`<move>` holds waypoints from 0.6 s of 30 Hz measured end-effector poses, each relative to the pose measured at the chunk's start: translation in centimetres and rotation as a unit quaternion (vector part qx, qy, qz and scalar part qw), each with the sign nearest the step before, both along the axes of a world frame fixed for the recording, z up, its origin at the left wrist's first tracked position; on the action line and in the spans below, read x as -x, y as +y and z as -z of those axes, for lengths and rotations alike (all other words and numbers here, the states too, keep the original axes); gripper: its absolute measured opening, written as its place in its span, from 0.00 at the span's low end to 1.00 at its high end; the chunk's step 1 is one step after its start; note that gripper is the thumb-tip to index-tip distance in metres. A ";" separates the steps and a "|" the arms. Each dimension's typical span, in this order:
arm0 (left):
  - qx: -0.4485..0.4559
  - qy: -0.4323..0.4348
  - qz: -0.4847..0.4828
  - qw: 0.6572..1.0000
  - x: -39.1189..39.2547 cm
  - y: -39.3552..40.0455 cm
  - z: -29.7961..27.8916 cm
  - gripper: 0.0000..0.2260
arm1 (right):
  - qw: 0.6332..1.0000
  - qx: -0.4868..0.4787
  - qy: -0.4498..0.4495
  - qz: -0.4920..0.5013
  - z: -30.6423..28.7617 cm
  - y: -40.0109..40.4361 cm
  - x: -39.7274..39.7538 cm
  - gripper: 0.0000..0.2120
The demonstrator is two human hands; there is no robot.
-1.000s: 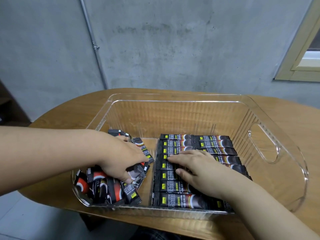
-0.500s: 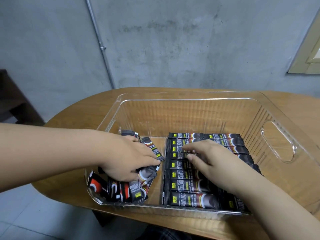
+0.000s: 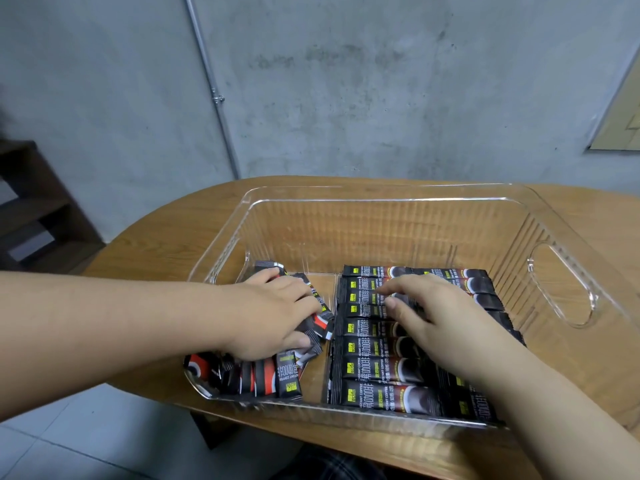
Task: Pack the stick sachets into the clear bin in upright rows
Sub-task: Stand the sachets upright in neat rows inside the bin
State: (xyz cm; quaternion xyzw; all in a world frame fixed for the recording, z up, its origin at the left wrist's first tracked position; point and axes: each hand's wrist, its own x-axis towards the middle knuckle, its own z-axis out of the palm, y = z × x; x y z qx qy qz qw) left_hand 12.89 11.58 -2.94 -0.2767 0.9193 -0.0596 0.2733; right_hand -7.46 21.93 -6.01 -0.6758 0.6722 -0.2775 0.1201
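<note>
**Both hands down in the sachet bin**

Gripping a loose clump of black stick sachets [image 3: 317, 322], my left hand [image 3: 268, 318] has its fingers and thumb curled round the bundle in the left part of the clear ribbed plastic bin [image 3: 381, 202]. Under and nearer than that hand lies a jumbled heap of black-and-red sachets [image 3: 242, 375], leaning every way against the bin's near left corner.

Seen from the head camera, my right hand [image 3: 433, 318] lies palm down on the neat stack of black instant-coffee sachets [image 3: 384, 372] that fills the right part of the bin. Its fingers are stretched out and relaxed, tips pressing on the middle rows, clamped on nothing. These sachets lie flat, side by side in rows running from near to far, their yellow labels lined up at the left ends. A strip of bare bin floor shows between the heap and the stack.

The bin sits on a rounded wooden table [image 3: 156, 251], its handle cut-out on the right wall. Beyond the table stands a grey concrete wall [image 3: 381, 81] with a thin metal pipe [image 3: 211, 88] running down it.
</note>
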 end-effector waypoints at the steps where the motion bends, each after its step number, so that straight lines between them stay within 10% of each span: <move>1: -0.002 0.003 0.014 1.000 -0.2 -0.1 -0.3 0.24 | 1.000 0.003 -0.004 0.000 0.0 0.0 0.1 0.11; 10: -0.033 -0.032 0.120 0.992 -0.7 -0.6 -2.0 0.15 | 1.000 0.016 -0.017 0.000 0.0 0.0 0.3 0.10; 18: -0.011 -0.226 0.129 0.965 -0.8 -0.8 -4.0 0.42 | 1.000 0.016 -0.011 -0.002 -0.2 0.2 0.3 0.11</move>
